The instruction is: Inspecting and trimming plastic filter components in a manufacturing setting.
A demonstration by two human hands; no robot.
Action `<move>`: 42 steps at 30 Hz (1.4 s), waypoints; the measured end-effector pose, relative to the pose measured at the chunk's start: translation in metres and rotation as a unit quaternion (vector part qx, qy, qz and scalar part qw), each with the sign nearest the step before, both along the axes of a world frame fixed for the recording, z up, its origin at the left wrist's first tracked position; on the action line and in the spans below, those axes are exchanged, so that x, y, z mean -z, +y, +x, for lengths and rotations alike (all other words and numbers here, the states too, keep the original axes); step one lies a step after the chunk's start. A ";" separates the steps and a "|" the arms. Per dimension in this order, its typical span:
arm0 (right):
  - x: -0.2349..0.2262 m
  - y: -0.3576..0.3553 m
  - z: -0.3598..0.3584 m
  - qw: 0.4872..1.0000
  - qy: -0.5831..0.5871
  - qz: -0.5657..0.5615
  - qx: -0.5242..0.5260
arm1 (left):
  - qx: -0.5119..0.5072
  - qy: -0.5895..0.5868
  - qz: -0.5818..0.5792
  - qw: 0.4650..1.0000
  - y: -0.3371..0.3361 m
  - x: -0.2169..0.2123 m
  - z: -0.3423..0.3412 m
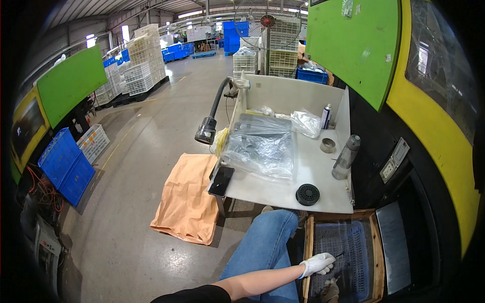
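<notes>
My left hand point(318, 264), in a white knit glove, reaches over a wooden-framed bin at the lower right. Its fingers are pinched together, and a small thin dark piece point(339, 255) shows at their tips; its kind is unclear. Just below, my right hand point(331, 291) wears a greyish glove and is partly cut off by the lower edge. Its fingers look curled, with something tiny at the tip that I cannot make out. Under both hands lies a blue perforated basket point(353, 242) inside the wooden frame point(378, 252). A round black vented part point(307, 194) rests on the table's near edge.
The pale table point(273, 192) carries clear plastic bags point(260, 156), a tape roll point(327, 145), a bottle point(346, 157), a spray can point(326, 116) and a phone point(221, 182). A lamp point(205, 131) overhangs its left side. A brown paper sack point(187, 199) stands on the floor.
</notes>
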State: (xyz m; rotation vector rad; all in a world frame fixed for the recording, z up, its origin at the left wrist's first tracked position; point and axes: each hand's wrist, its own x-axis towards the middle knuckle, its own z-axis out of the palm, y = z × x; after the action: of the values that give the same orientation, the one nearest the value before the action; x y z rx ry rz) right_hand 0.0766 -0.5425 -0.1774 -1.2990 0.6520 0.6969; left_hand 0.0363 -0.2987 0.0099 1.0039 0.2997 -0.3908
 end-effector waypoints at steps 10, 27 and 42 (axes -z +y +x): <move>-0.006 0.004 -0.002 1.000 0.002 -0.015 -0.003 | -0.006 -0.013 -0.034 0.999 -0.002 0.009 0.001; -0.009 0.008 -0.004 1.000 0.001 -0.027 -0.004 | -0.005 -0.015 0.006 1.000 -0.002 0.002 0.000; -0.012 0.011 -0.005 0.999 0.002 -0.033 -0.012 | 0.039 -0.036 -0.029 0.998 0.003 0.009 0.000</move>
State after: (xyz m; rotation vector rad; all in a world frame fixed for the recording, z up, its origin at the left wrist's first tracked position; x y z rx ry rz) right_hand 0.0717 -0.5318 -0.1658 -1.3671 0.6692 0.7028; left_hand 0.0366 -0.2956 0.0008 0.9730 0.1837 -0.4304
